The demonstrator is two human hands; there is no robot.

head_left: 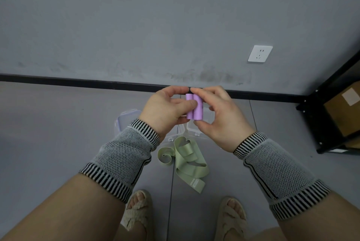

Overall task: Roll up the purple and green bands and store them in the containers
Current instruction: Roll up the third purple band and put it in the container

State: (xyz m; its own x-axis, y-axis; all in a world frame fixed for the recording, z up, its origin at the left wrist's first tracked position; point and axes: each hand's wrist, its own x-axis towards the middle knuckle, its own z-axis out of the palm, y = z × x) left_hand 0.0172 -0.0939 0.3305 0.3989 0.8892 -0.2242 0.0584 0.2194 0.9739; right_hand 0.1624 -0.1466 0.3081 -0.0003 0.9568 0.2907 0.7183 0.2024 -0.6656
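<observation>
We pinch the rolled purple band (194,107) between our left hand (167,111) and right hand (218,115); below that grip, the green band (188,160) lies loose beside clear containers (127,122).

Rolled band (193,107) between both hands, above containers (196,127); loose band (187,158) on floor (58,133) nearer feet.

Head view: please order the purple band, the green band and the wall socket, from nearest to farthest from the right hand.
1. Purple band: rolled, held between the fingers of the right hand and the left hand.
2. Green band: loose on the floor, below the hands, near the feet.
3. Wall socket: on the wall, up and to the right.
</observation>
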